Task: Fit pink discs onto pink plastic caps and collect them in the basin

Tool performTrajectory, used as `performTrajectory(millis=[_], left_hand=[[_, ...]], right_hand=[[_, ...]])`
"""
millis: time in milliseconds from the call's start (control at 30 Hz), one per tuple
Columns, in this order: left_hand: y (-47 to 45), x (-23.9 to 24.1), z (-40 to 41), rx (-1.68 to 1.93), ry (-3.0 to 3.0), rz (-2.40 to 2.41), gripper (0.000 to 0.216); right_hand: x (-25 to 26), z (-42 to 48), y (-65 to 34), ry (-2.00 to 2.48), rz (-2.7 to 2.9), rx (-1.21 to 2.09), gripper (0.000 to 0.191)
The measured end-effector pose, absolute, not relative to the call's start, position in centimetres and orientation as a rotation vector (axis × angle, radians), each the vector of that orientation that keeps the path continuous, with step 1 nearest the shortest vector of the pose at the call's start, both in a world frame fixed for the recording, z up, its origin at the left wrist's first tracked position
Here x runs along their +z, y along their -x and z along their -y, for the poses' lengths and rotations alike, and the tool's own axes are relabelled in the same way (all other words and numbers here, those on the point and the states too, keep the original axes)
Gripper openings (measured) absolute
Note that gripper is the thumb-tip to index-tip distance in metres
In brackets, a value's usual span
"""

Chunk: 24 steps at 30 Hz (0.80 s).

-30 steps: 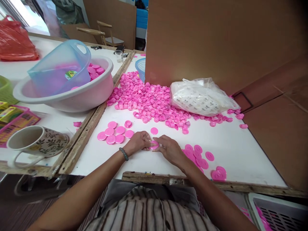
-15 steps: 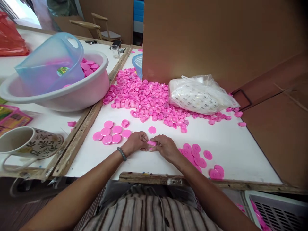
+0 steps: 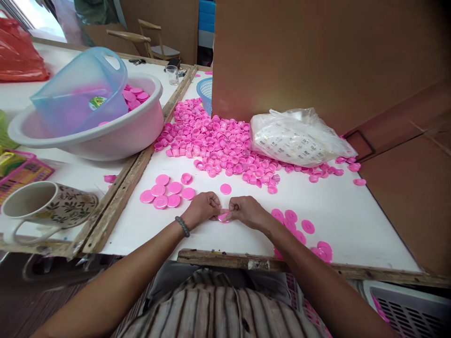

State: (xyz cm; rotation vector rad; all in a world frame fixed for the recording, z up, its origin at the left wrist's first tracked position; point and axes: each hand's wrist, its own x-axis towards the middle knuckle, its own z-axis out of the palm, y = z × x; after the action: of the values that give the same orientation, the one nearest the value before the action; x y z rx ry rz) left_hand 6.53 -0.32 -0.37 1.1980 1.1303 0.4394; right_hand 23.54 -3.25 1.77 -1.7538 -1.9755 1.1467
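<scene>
Just below the middle of the frame, I can see a small, round, pink plastic disc (image 3: 223, 218) caught between two sets of fingertips. The left hand (image 3: 204, 206), a grey-green beaded bracelet (image 3: 182, 226) at its wrist, pinches the disc's left side; the right hand (image 3: 248, 212) pinches its right side. The near edge shows below the fingers, which hide part of the rest. I can't tell whether it touches the white tabletop (image 3: 345, 211). Another flat pink disc (image 3: 226, 189) lies alone just above the grip in the picture.
</scene>
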Motion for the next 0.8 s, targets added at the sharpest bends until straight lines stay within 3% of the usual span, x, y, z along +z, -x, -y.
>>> performTrajectory(millis=[233, 433, 600, 800], left_hand=[[-6.7, -0.7, -0.2, 0.381, -1.183, -1.157, 0.037], [-6.0, 0.0, 0.5, 0.473, -1.126, -1.043, 0.033], [-5.7, 0.0, 1.0, 0.499, -1.228, -1.009, 0.026], [-6.2, -0.5, 1.3, 0.523, -1.236, -1.046, 0.025]], right_hand=[[1.2, 3.0, -23.8, 1.878, 1.936, 1.205, 0.031], [0.2, 4.7, -23.8, 1.570, 1.970, 0.932, 0.038], [0.6, 5.5, -22.9, 1.450, 2.250, 0.781, 0.010], [1.1, 6.2, -22.1, 1.538, 2.404, 0.475, 0.010]])
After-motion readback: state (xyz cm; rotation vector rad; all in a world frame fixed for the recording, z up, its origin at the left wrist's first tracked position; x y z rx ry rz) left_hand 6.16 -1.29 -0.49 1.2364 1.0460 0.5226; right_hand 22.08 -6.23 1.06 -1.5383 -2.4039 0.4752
